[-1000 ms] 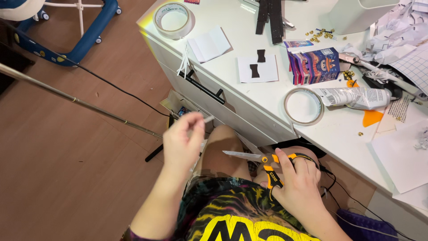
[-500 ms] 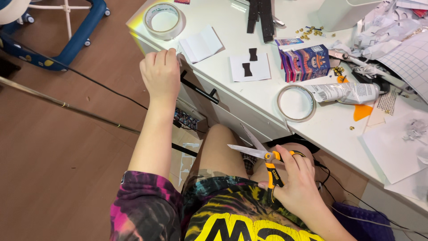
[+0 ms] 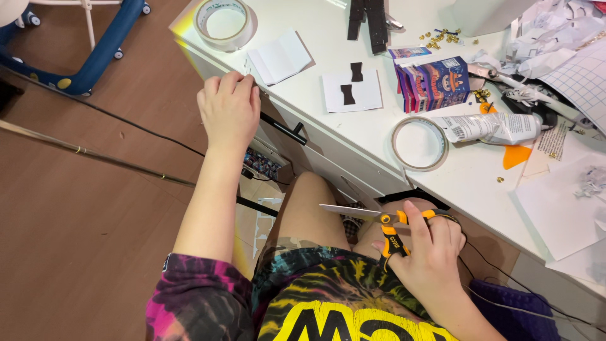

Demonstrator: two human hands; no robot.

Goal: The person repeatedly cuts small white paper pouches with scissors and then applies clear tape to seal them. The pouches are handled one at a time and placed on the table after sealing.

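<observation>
The right hand (image 3: 429,252) sits low over the lap, fingers threaded through the orange-and-black handles of a pair of scissors (image 3: 379,221) and wrapped firmly around them. The blades are together and point left, level, just below the front edge of the white tabletop (image 3: 353,136). Up and to the left, the left hand (image 3: 230,110) is stretched out on a straight arm to the near edge of the tabletop, fingers curled down over that edge; whether anything is pinched under the fingertips cannot be told from here.

Right beside that hand lies a folded white paper (image 3: 279,57), and beyond it, at the corner, a roll of clear tape (image 3: 222,22). Between the two hands, further onto the tabletop, a white card (image 3: 352,91) carries two small black bow-shaped cutouts. Next to it stands a colourful printed carton (image 3: 432,79), with a second tape roll (image 3: 420,144) lying flat just in front of it. A squeezed white tube (image 3: 489,128) lies against that roll's right side, an orange scrap (image 3: 516,155) near it. Black strips (image 3: 369,19) rest at the far edge, small gold bits (image 3: 439,38) are scattered close by, and crumpled paper offcuts (image 3: 543,38) pile up at the far right. Under the tabletop, a drawer with a black handle (image 3: 284,126) sits just below the left hand.
</observation>
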